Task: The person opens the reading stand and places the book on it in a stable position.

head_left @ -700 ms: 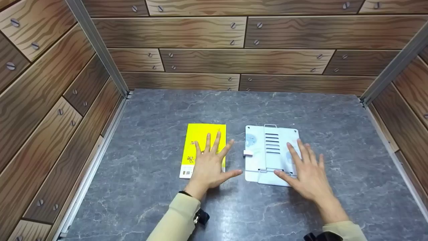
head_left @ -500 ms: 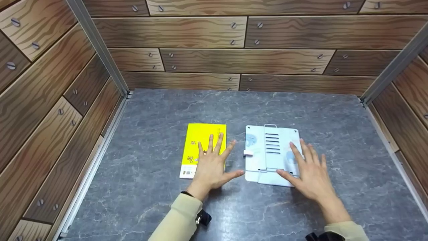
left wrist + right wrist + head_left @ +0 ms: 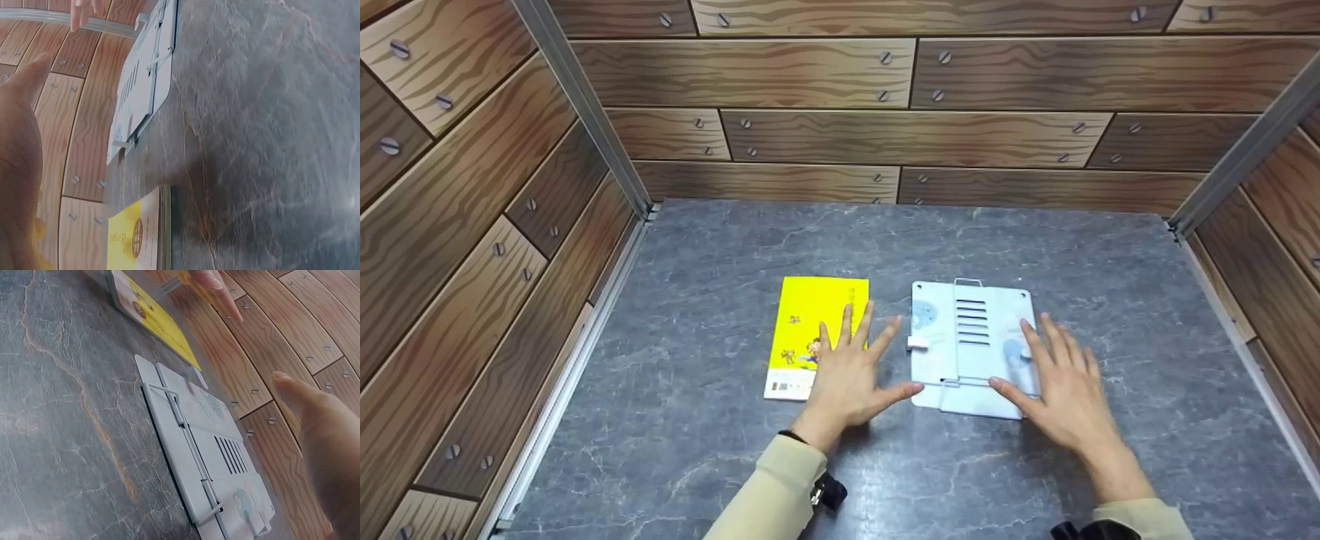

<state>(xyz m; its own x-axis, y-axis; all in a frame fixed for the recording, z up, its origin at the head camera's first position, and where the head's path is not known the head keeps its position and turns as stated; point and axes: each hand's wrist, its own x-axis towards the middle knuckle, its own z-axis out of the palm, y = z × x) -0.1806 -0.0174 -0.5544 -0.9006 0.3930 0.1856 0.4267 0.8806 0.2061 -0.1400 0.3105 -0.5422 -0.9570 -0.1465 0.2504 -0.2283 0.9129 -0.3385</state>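
Note:
A yellow book [image 3: 802, 322] with a white band along its near edge lies flat on the left. My left hand [image 3: 846, 382] hovers over its right side with fingers spread, hiding part of the cover. To the right lies a folded pale-blue book stand [image 3: 934, 367] with slots, a wire loop at its far edge and a white clip on its left side. Fingers spread too, my right hand [image 3: 1069, 397] hovers at the stand's right edge, its thumb over the lower corner. Both wrist views show the hands raised above the book [image 3: 149, 230] and the stand [image 3: 197, 439], holding nothing.
Both things lie on a grey marbled tabletop [image 3: 720, 262]. Wood-patterned walls [image 3: 810, 75] enclose the back and sides, with metal posts [image 3: 577, 97] at the rear corners. A narrow gap separates the book from the stand.
Both hands have drifted slightly to the right, fingers still spread. More of the book's cover and of the stand's right side now shows. The book and stand have stayed in place.

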